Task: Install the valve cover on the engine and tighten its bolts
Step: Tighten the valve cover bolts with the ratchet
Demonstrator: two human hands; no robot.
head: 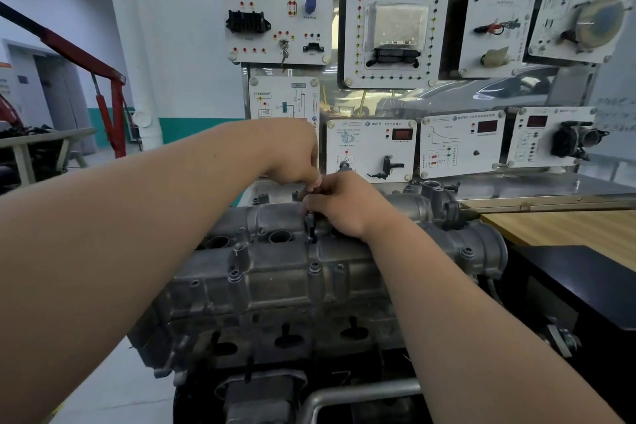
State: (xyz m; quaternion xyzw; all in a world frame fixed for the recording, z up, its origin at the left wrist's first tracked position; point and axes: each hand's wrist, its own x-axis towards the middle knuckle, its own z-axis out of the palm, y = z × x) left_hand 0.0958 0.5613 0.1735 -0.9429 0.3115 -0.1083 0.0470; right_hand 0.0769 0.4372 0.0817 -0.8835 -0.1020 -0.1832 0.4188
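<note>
Valve cover: seated on top of the engine, low centre of the head view, running left to right between both forearms. Cast metal, dull grey, grimy and rough-skinned, with ribbed humps, raised bosses and round open wells along its far side. Small flanged bolts sit in bosses along the near edge. No writing readable on the casting. Left hand comes in from above, fingers curled downward, fingertips pinching the top end of a slim black tool. Right hand just beside and below it, touching it, fingers wrapped round the tool's shaft. Tool stands about upright, lower tip set into a recess on the far part of the cover; what the tip engages is too dark to tell. Behind the engine, a clear board carries white training panels fixed by round silver studs; each header bears a small round blue badge and a line of Chinese characters, too blurred to read. Panels show printed circuit diagrams, red and yellow sockets, red digit displays, a key switch, black connectors. Right of the engine: pale wood-grain benchtop and a smooth black box. Far left: red steel hoist beside a white pillar.
</note>
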